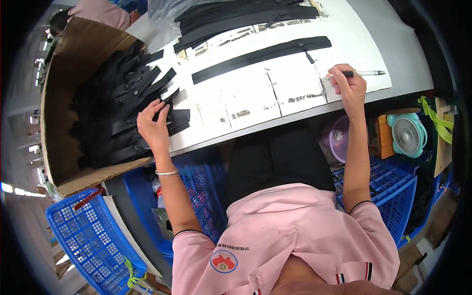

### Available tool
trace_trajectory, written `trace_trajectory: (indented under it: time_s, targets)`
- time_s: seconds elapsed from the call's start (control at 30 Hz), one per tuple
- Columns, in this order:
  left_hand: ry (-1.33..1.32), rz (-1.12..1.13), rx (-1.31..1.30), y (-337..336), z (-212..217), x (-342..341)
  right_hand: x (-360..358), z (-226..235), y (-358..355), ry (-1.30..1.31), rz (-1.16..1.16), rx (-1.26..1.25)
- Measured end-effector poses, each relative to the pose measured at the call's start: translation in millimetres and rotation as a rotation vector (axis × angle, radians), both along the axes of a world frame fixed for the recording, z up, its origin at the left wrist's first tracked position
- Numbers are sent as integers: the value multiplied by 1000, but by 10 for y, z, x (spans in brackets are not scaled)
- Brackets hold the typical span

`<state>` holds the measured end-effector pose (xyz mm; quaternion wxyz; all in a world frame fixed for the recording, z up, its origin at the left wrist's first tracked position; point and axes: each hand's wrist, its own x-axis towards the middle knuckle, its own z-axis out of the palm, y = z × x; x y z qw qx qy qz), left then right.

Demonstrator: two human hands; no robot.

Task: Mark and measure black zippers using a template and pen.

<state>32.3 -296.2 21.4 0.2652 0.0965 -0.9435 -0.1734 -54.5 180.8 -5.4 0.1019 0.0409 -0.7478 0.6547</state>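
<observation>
My left hand (155, 124) is at the edge of a heap of black zippers (115, 105), its thumb and fingertips closed on the end of one zipper. The heap spills out of an open cardboard box onto the white work surface. In my right hand (350, 88) is a pen (366, 73) with a clear barrel and a black grip, held between thumb and fingers. Left of that hand, a single black zipper (260, 59) lies stretched out on the surface, its pull tab hanging toward me.
Beyond the single zipper lies a stack of black zippers (246, 19) beside clear plastic. The white board (250, 101) carries dark lines and worn tape marks. Blue baskets (93, 236) and a turquoise fan (409, 135) sit below table level. Another person (101, 14) is at the far left.
</observation>
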Motion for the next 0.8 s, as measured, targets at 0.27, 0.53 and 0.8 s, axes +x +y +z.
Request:
trace_trajectory:
  time_s: [0.27, 0.53, 0.8]
  targets:
    - [-165, -6, 333, 182, 195, -128, -9, -21, 42, -6, 13, -43]
    - [-167, -487, 224, 1840, 52, -358, 134, 203, -126, 29, -85, 166]
    - [-58, -633, 313, 2621, -99, -484, 525, -58, -408, 563, 29, 779]
